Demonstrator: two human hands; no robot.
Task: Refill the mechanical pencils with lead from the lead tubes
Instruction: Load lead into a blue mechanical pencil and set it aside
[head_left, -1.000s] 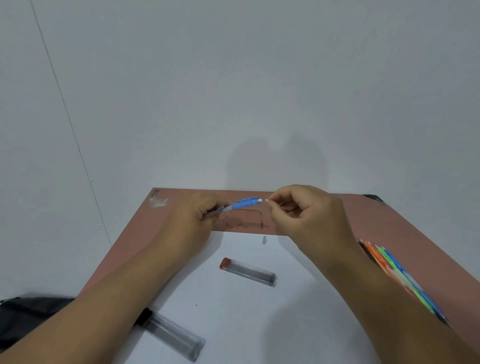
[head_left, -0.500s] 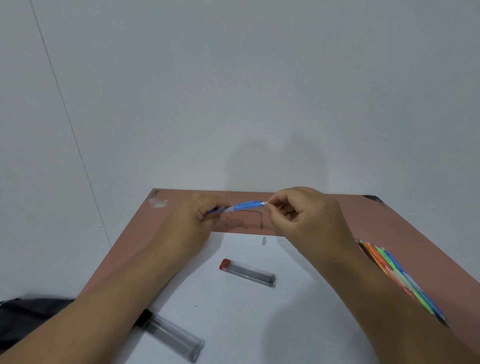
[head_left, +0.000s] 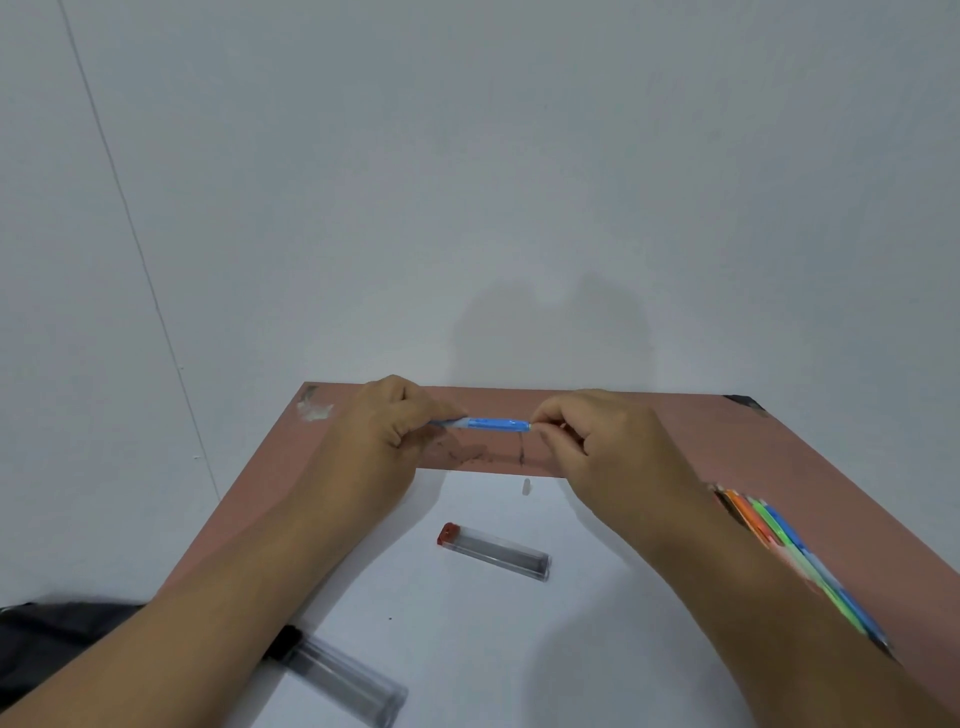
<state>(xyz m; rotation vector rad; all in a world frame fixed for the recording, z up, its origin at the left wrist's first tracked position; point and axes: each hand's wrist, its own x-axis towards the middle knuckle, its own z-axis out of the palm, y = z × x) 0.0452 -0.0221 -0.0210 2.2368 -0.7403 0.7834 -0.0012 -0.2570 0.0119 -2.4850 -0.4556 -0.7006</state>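
**Head view: blue pencil held level between two hands**

Head view, looking down on a pinkish table (head_left: 779, 452) with a white sheet (head_left: 467, 623) on it. Above the far edge of the sheet, a blue mechanical pencil (head_left: 493, 424) held level in the air. Left hand (head_left: 382, 441) curled round its tip end, fingers closed on the barrel. Right hand (head_left: 597, 447) at the other end, thumb and forefinger pinched together right at the pencil's end; cannot tell what is between them, too small. On the sheet below the hands, a small white cap (head_left: 527, 486) lying alone. Nearer, a clear lead tube with red cap (head_left: 493, 552), lying flat. Near the left forearm, a second clear lead tube with black cap (head_left: 337, 680). On the table beside the right forearm, a row of coloured pencils (head_left: 779, 530), partly hidden by it. At lower left, a dark object (head_left: 52, 639), unclear.
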